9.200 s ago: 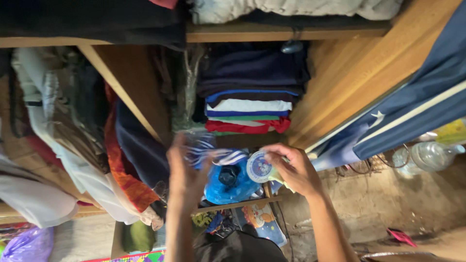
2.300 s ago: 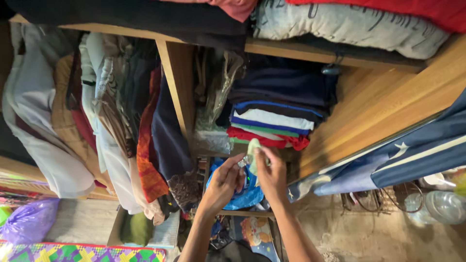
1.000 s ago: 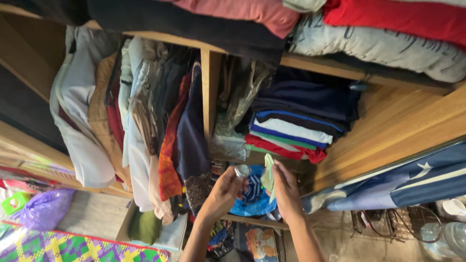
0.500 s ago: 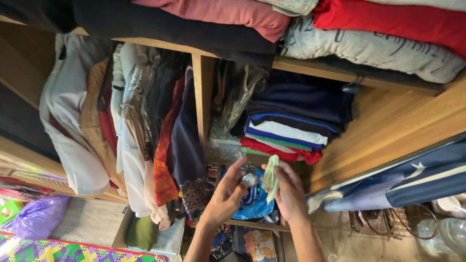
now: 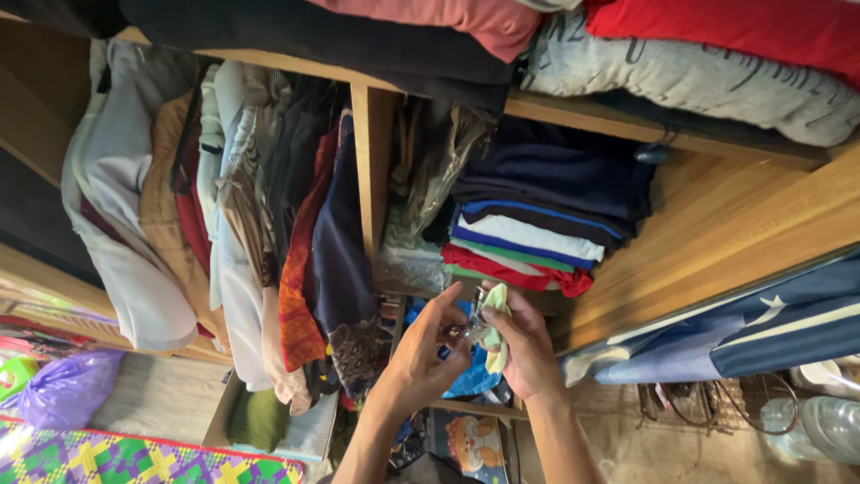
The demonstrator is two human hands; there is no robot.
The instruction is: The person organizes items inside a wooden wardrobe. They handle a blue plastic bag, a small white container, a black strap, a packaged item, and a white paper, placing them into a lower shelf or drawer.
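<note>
left hand pinches one small shiny object; right hand grips one pale green cloth.

Folded stack on shelf, right of divider; hanging clothes left; my hands below, in front.

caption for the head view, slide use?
Left hand and right hand hold a pale green cloth and a small shiny object before a clothes-filled wardrobe.
</note>
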